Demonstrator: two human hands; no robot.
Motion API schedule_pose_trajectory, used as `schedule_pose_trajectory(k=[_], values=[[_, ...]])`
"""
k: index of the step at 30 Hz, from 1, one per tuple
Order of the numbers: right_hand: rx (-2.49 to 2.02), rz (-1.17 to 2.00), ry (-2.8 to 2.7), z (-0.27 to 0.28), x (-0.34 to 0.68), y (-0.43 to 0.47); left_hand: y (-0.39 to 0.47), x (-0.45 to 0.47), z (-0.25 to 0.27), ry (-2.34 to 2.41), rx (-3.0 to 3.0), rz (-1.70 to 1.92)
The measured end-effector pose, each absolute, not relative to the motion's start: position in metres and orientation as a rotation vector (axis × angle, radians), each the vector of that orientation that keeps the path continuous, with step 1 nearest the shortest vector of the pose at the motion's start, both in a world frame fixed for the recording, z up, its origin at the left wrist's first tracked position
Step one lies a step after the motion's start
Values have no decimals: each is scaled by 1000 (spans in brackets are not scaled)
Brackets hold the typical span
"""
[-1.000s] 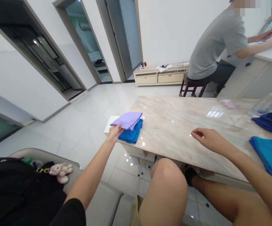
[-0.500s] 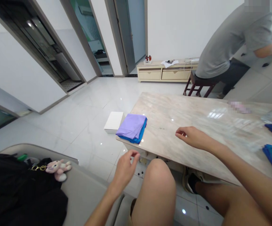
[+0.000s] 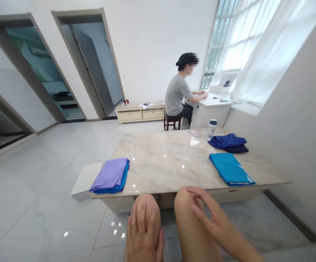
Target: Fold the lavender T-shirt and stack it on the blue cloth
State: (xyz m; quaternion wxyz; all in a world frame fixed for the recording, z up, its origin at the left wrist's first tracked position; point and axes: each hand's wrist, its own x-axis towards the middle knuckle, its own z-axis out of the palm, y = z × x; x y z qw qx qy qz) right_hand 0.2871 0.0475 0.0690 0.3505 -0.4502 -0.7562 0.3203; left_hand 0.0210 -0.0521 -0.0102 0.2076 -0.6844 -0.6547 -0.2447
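Note:
My left hand [image 3: 143,233] lies flat on my left knee, its fingers stretched out and holding nothing. On my other knee rests my right hand [image 3: 212,214], fingers apart, also without anything in it. Both knees are against the near side of a marble-topped table [image 3: 163,167]. At the table's left end is a folded stack of cloth, lilac fabric [image 3: 111,171] on top and blue fabric [image 3: 114,190] beneath. A folded turquoise cloth [image 3: 230,168] with white lettering lies toward the right. Behind it sits a loosely folded navy cloth [image 3: 229,141].
A bottle [image 3: 212,129] with a dark blue lid stands at the table's far right. Left of the table is a white box [image 3: 85,178]. Beyond, a person in a grey shirt [image 3: 177,94] sits on a stool by a white desk [image 3: 215,100]. A low cabinet [image 3: 130,114] lines the wall.
My hands have come down from the air onto my knees. The view has swung right and up, bringing the whole table, the bottle and the window into sight. The lilac stack stays put.

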Motion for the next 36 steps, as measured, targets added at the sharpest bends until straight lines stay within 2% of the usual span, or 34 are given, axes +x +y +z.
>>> schedule_pose_trajectory(k=[4,7,15,23,36], values=[[-1468,279,-1770,-54,292,-38,-38,16,0,-1755,-1895,-650],[-1555,-45,-1707,-98,268,-56,-33,26,5,-1653,-1943,-666],[-1422,-75,-1819,-45,275,-31,-30,76,-7,-1575,-1993,-608],[-1378,2,-1759,-51,297,-25,-54,115,-21,-1466,-2032,-431],[-1450,-20,-1748,-50,300,-20,-89,67,-49,-1863,-1690,-784]])
